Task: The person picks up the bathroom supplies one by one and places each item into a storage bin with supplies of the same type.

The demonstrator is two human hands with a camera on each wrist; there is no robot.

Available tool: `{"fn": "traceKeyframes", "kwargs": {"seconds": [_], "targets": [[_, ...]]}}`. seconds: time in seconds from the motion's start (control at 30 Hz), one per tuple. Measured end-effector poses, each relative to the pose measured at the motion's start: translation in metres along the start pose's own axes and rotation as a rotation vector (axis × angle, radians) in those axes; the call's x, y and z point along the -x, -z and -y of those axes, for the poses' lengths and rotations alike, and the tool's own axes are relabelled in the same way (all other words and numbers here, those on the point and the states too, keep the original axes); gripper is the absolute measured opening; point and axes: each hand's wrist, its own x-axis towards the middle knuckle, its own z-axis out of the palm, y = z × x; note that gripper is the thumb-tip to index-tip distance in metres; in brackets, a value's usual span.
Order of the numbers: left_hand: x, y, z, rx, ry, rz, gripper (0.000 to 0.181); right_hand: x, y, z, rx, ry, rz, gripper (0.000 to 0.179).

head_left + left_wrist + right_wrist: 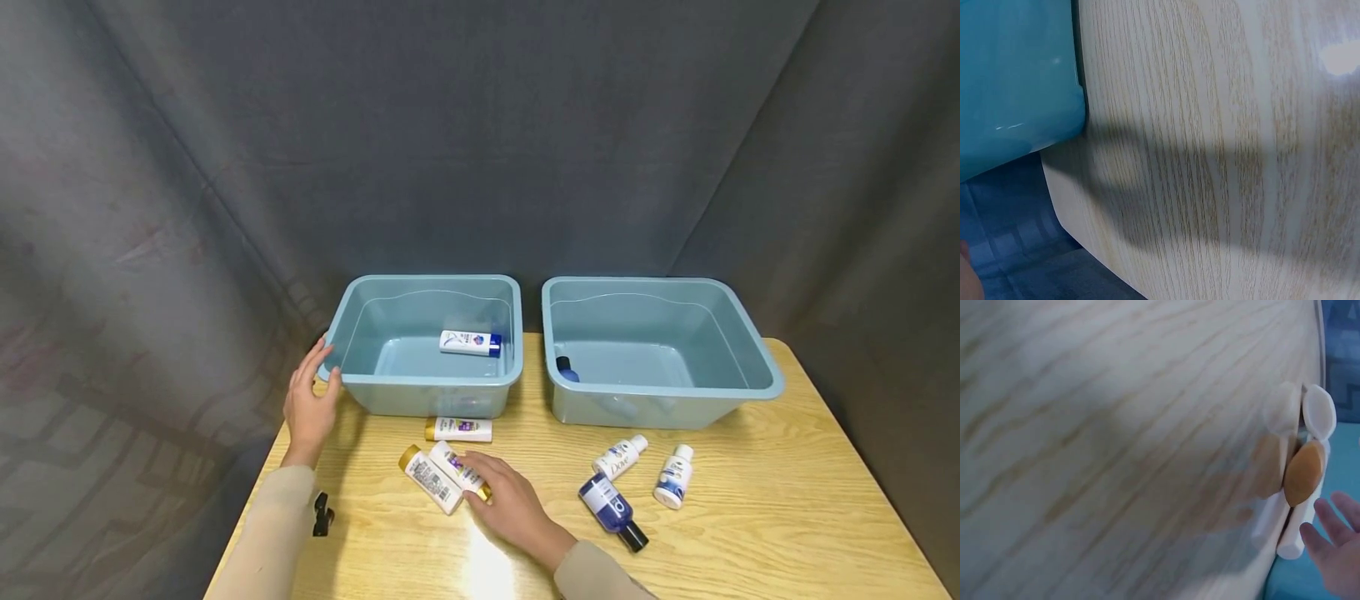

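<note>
My left hand (309,408) rests at the front left corner of the left light-blue bin (420,382), fingers fairly straight and touching its rim. In the left wrist view only a bit of that hand (969,278) shows, at the lower left. My right hand (513,504) is over a white bottle with a gold cap (454,462), thumb and fingers spread around its cap end. The right wrist view has the fingers apart from the gold cap (1305,475). A second gold-capped white bottle (431,481) lies alongside, and a third (463,430) lies by the bin's front wall.
Inside the left bin lies a white bottle with a blue cap (469,342). The right bin (660,390) holds a dark-capped blue bottle (567,369). Two white bottles (620,457) and a blue bottle with a black cap (607,503) lie on the table's right side. A dark curtain (480,133) hangs behind.
</note>
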Motion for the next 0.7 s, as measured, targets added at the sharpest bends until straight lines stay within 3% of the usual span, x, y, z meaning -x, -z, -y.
{"fn": "traceKeyframes", "kwargs": {"seconds": [0.4,0.7], "targets": [[0.0007,-0.0010,0.0021,-0.003,0.016,0.003,0.043,-0.0062,-0.0076,-0.0017,-0.006,-0.007,0.118,0.061],[0.0024,-0.0022,0.0017,0.018,0.025,0.012,0.042,-0.0090,-0.0101,-0.0085,0.010,-0.012,0.124,0.066]]}}
